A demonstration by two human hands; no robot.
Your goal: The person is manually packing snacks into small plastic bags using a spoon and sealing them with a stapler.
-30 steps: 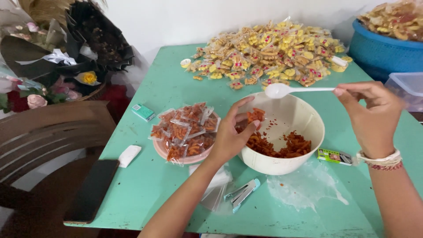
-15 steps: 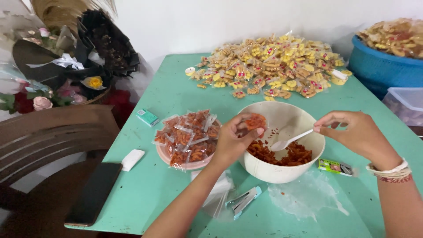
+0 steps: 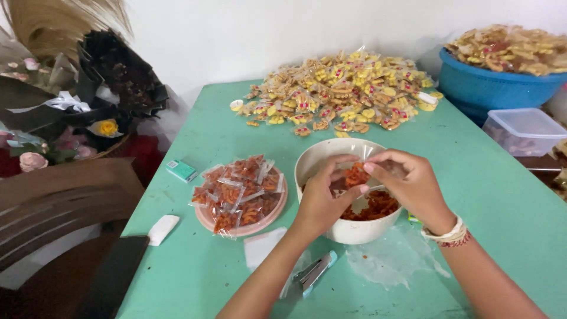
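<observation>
Green tabletop (image 3: 224,124) runs from me to a white wall, with a heap of yellow snack packets (image 3: 339,88) at the far end and a blue tub (image 3: 490,82) far right. Near me stands a cream bowl (image 3: 348,227) of orange-red snacks (image 3: 378,205). Over it, my left hand (image 3: 322,198) and right hand (image 3: 413,186) meet, both pinched shut on a small clear bag (image 3: 356,176) partly filled with those snacks; the bag hangs just above the bowl's middle. Whether the white spoon is under my right palm, I cannot tell. Left of the bowl sits a pink plate (image 3: 236,227) piled with filled packets, and a stapler (image 3: 313,274) lies near me beside loose empty bags (image 3: 263,248).

As I judge it, the thin plastic could slip from my fingertips, oily from the snacks, and tip its contents out. With my wrists so low, I could also nudge the bowl's rim and shift it toward the stapler.
</observation>
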